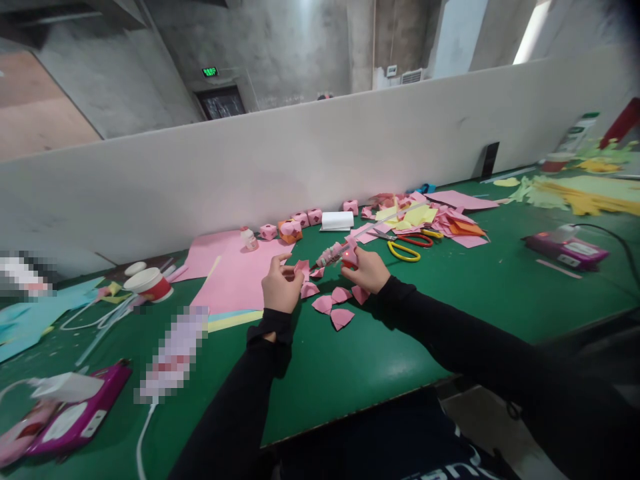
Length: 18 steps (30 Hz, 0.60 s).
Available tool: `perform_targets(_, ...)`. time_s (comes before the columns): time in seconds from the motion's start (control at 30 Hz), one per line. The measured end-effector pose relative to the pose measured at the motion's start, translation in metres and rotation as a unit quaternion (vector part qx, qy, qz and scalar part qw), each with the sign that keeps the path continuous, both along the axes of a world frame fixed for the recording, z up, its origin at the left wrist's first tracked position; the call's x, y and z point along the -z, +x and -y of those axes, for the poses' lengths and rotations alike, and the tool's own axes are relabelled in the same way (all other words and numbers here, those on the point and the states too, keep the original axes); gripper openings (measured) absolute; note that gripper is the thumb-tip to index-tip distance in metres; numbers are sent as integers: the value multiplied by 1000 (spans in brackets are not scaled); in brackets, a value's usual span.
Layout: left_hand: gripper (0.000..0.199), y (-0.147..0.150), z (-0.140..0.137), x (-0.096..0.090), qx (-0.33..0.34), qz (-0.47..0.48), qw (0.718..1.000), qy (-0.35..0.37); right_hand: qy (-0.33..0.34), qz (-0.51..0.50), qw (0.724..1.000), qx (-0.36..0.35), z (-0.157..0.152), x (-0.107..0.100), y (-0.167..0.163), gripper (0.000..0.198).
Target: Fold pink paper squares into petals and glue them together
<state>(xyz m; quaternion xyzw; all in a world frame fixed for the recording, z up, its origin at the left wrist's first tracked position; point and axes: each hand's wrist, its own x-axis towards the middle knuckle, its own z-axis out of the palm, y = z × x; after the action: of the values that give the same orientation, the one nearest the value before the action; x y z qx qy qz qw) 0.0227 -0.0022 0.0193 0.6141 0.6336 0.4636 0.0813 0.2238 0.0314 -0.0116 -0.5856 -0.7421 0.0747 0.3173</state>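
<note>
My right hand (367, 270) is wrapped round a pink hot glue gun (331, 255). A small red light glows on its body, and a long clear glue stick (383, 222) sticks out of its back. My left hand (281, 285) pinches a small folded pink paper piece (303, 268) between thumb and fingers. The gun's nozzle points at this piece; whether they touch I cannot tell. Just below my hands, several folded pink paper pieces (342, 319) lie on the green table.
Pink paper sheets (235, 267) lie left of my hands. Small pink paper cubes (268, 231) line the white partition (300, 160). Red-handled scissors (417, 240) and yellow-handled scissors (404, 251) lie right, near paper scraps (417, 215). A paper cup (150, 285) and purple power strips (87, 407) stand left.
</note>
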Motion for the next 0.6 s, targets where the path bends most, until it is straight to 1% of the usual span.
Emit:
perform_targets(0.2, 36, 0, 0, -2, -3, 28, 1000, -8, 0, 2, 1000, -15, -1, 1, 1, 23)
perform_targets(0.37, 35, -2, -2, -1, -5, 29, 1000, -1, -35, 11, 997, -65, -3, -1, 4, 17)
perform_targets(0.43, 35, -2, -2, 0, -5, 28, 1000, -2, -40, -1, 997, -58, -3, -3, 5, 16)
perform_targets(0.6, 35, -1, -2, 1, 1, 17, 1000, -4, -30, -30, 999, -14, -4, -5, 4, 18)
